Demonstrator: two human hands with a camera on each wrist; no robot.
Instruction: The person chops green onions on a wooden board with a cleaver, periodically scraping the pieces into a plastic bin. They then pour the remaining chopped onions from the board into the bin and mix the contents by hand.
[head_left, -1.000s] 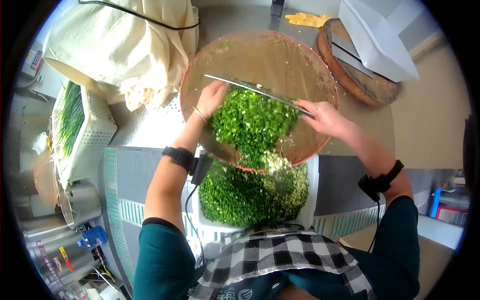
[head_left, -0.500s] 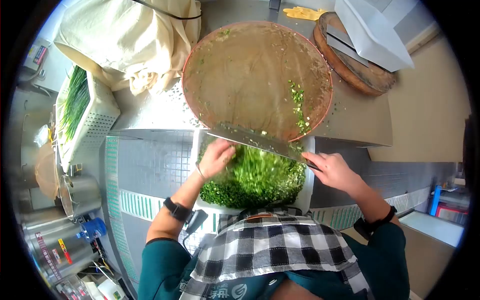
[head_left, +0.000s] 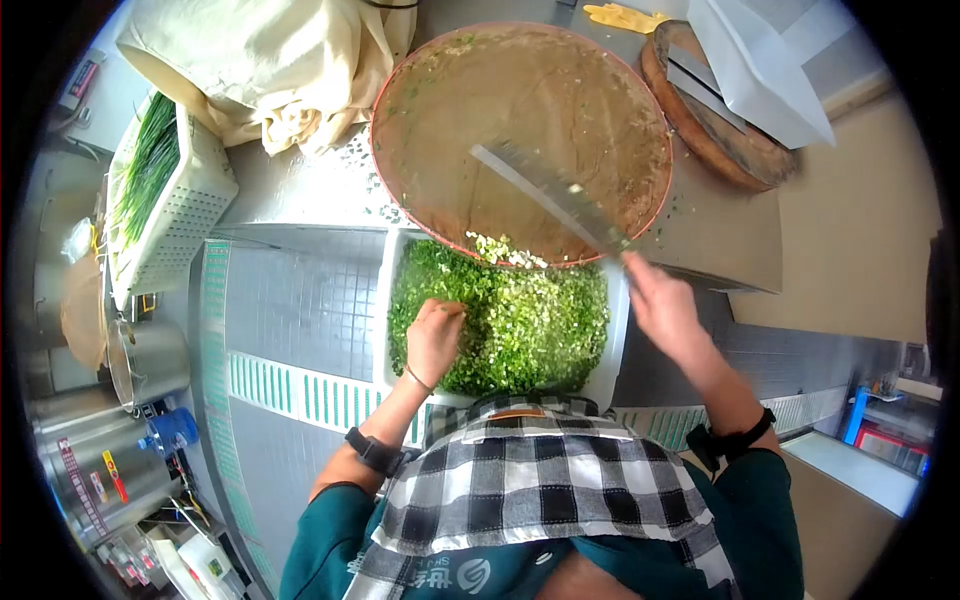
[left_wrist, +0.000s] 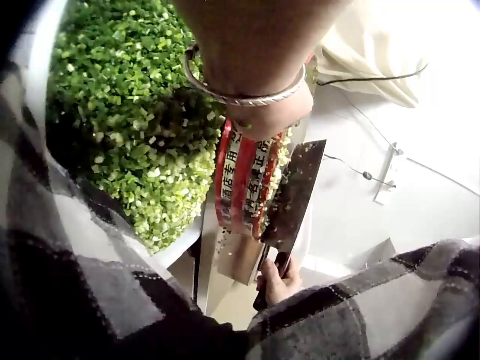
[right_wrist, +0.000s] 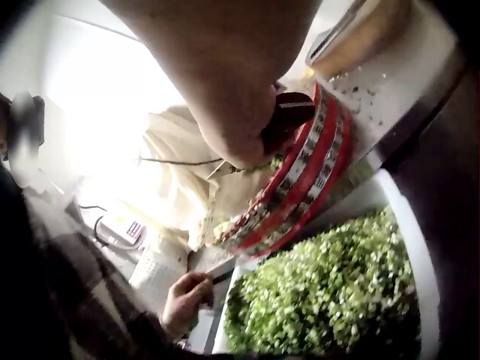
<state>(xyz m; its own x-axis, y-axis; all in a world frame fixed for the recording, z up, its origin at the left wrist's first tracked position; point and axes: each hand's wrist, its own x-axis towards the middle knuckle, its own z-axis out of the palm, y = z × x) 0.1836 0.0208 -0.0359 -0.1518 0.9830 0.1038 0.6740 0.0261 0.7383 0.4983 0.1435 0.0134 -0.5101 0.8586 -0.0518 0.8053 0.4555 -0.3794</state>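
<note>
My right hand (head_left: 663,305) grips the handle of a broad cleaver (head_left: 545,198), whose blade slants over the near right half of the round chopping board (head_left: 470,110). In the left wrist view, green bits cling to the cleaver's blade (left_wrist: 296,187). Pale chopped pieces (head_left: 500,250) lie along the board's near rim. Below that rim, a white tray (head_left: 620,330) holds a heap of chopped green onion (head_left: 520,330), paler on the right. My left hand (head_left: 435,340) is over the heap's left side, fingers curled, with nothing visible in it; the right wrist view also shows this hand (right_wrist: 186,301).
A basket of long green onions (head_left: 185,200) and a cream cloth (head_left: 260,70) are at the left. Back right are a second wooden board (head_left: 700,140) with flat blades, a white bin (head_left: 765,80) and a yellow glove (head_left: 625,17). Metal pots (head_left: 155,360) stand far left.
The chopped greens have gone from the board into the tray. The cleaver has swung back up over the board, while my left hand has come down toward the tray's left side.
</note>
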